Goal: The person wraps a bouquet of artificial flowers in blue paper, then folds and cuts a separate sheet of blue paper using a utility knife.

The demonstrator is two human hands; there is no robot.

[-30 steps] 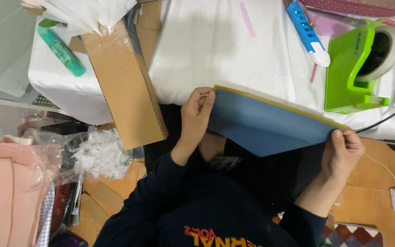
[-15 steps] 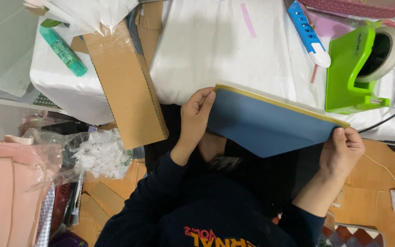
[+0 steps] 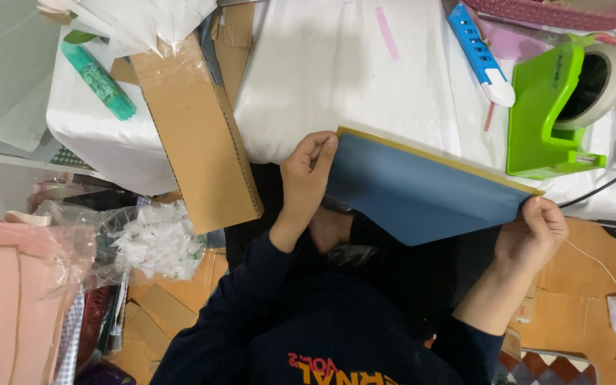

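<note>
**Blue sheet spanning between both hands**

You are working over the white-covered table (image 3: 365,78), holding the flat blue sheet with a yellow top edge (image 3: 422,192) at its near edge. Its long axis is running from your left hand (image 3: 308,175) to your right hand (image 3: 532,235); both sets of fingers are pinching opposite corners. The green tape dispenser (image 3: 547,114) is sitting just beyond.

the blue sheet (image 3: 422,196) looked like matt, smooth paper with a yellowish card edge. the bench (image 3: 336,78) wore a white, slightly wrinkled plastic cover — faintly shiny. the cardboard piece (image 3: 197,139) was rough brown corrugated card under glossy tape; the green tape dispenser (image 3: 543,107) was smooth, glossy plastic.
</note>
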